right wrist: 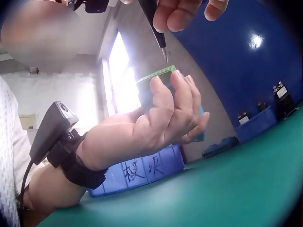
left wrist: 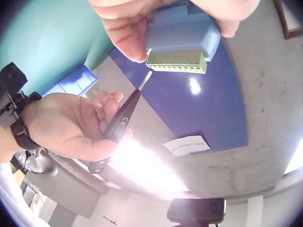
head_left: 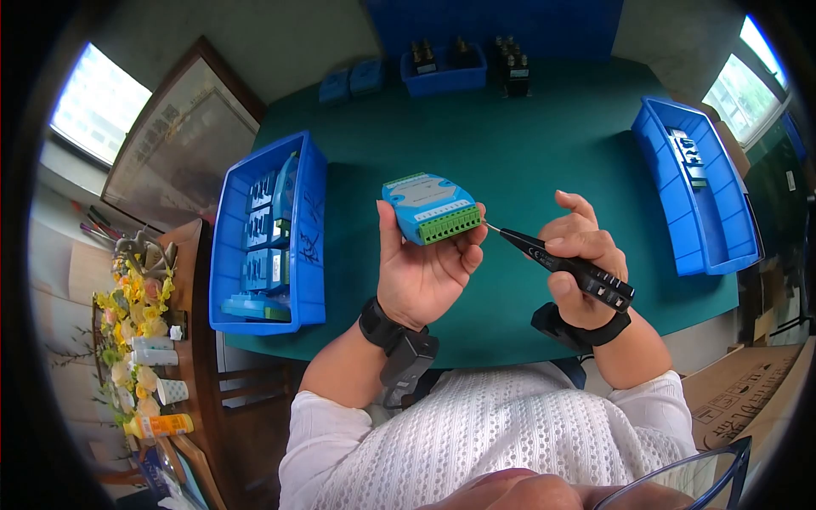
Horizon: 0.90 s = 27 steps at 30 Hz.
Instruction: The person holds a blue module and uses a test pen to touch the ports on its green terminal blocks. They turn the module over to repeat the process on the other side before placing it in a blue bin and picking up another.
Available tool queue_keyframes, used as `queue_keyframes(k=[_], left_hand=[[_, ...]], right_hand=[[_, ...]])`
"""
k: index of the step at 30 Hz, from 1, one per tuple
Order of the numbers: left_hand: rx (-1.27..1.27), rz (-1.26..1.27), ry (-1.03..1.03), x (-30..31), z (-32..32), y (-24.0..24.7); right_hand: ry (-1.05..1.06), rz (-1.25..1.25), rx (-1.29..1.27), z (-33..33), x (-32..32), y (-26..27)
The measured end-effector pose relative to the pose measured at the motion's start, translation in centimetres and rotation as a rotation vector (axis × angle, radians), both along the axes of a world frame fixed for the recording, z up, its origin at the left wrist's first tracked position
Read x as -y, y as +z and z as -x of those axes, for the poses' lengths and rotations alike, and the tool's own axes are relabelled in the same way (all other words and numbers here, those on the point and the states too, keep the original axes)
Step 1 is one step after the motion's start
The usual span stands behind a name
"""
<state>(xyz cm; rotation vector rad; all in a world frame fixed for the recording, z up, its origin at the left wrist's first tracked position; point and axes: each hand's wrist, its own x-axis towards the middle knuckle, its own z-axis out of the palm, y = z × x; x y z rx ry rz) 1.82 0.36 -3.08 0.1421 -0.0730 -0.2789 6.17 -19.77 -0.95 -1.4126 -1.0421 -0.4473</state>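
Note:
A blue module (head_left: 429, 204) with green screw terminals (head_left: 450, 224) is gripped by the left hand (head_left: 427, 272), raised above the table. The right hand (head_left: 586, 259) holds a black screwdriver (head_left: 565, 265), its metal tip close to the right end of the terminals. In the left wrist view the tip (left wrist: 148, 75) is just off the corner of the green terminal block (left wrist: 176, 62); a small gap shows. From the right wrist view, the screwdriver (right wrist: 154, 21) points down at the green block (right wrist: 158, 74), and the left hand's fingers (right wrist: 165, 109) curl round the module.
On the green table (head_left: 476, 136), a blue bin (head_left: 313, 255) with several modules stands at left and another blue bin (head_left: 671, 204) at right. At the back are a small blue bin (head_left: 446, 82), black parts (head_left: 517, 78) and blue pieces (head_left: 365, 76). Flowers (head_left: 136, 310) are at far left.

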Motion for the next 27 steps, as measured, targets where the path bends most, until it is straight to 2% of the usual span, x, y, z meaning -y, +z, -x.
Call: queue_keyframes(k=[14, 27], left_hand=[[0.016, -0.014, 0.014, 0.01, 0.09, -0.1], [0.018, -0.044, 0.038, 0.25, 0.15, -0.05]], right_hand=[[-0.059, 0.071, 0.04, 0.21, -0.24, 0.32], [-0.022, 0.064, 0.061, 0.29, -0.4, 0.42]])
